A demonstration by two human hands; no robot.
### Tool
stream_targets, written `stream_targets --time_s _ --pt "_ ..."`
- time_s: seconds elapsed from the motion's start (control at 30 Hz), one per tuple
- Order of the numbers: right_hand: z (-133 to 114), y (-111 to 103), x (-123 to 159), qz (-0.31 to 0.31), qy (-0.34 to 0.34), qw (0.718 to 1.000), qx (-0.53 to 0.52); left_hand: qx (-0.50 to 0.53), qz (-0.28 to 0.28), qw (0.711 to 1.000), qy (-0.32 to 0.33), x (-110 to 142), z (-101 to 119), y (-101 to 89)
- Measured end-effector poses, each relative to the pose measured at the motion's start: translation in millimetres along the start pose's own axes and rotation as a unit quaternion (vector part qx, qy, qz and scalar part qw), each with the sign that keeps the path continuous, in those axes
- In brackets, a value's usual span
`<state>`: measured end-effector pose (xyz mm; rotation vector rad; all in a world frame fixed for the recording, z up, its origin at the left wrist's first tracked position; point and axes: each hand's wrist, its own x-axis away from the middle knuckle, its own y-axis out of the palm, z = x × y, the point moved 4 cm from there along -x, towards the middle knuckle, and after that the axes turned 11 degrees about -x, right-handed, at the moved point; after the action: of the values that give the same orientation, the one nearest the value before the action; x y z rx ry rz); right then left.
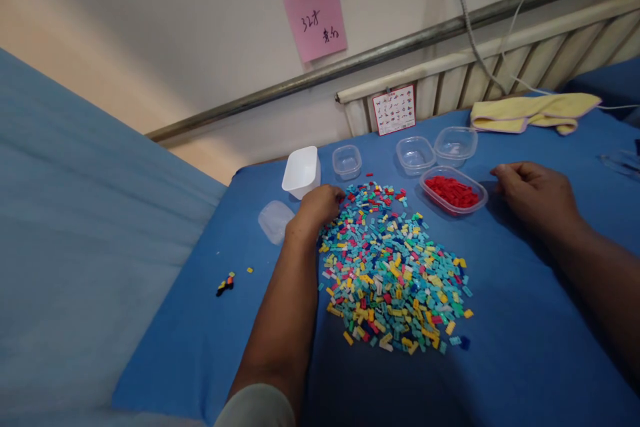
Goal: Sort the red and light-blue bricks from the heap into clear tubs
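One clear tub [479, 205] held red pieces [453, 192], while the much larger multicoloured pile [400, 273] lay loose on the blue-covered tabletop [515, 307].
The reds were only partly gathered, judging by those scattered at the pile's far end. The left hand [321, 205] touched the pile's far left edge, its fingertips largely hidden, so whether they gripped a piece could not be told. Beside the tub, the right hand [540, 197] had curled fingers; whether the tips met or pinched anything was unclear. The right forearm [605, 273] was cut off by the frame.
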<state>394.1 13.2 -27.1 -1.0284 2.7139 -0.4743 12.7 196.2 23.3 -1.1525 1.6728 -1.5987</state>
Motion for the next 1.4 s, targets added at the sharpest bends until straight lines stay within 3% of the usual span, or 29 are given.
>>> stream_targets --time_s 0.37,0.6,0.8,0.9,1.1,1.2,1.3,1.4 --pt "-4.3 0.8 2.9 0.0 0.015 1.0 -0.001 0.037 0.016 0.999 0.003 2.3 -0.2 -0.3" --pt "-6.8 0.1 4.8 0.003 0.016 1.0 -0.004 0.086 0.08 0.993 -0.028 1.5 -19.1 -8.6" --pt "0.5 1.8 1.0 0.001 0.014 1.0 -0.008 0.268 0.122 0.955 -0.023 2.8 -37.2 -13.2" --pt "0.8 2.7 -1.1 -0.001 -0.002 1.0 -0.004 0.348 0.113 0.93 0.014 -0.1 -14.8 -11.3" --pt "-2.3 5.7 -4.2 -0.014 -0.023 1.0 -0.01 0.435 0.1 0.887 0.119 -6.3 91.7 -13.9" --pt "-2.6 7.1 -5.6 -0.013 -0.035 0.999 -0.015 0.467 0.09 0.868 0.142 -6.4 131.1 -12.7" --pt "-2.9 8.2 -6.0 -0.016 -0.047 0.999 -0.022 0.514 0.084 0.837 0.168 -6.1 139.4 -12.6" --pt "-2.9 8.6 -5.9 -0.021 -0.054 0.998 -0.026 0.503 0.125 0.844 0.138 -6.1 110.6 -20.9"
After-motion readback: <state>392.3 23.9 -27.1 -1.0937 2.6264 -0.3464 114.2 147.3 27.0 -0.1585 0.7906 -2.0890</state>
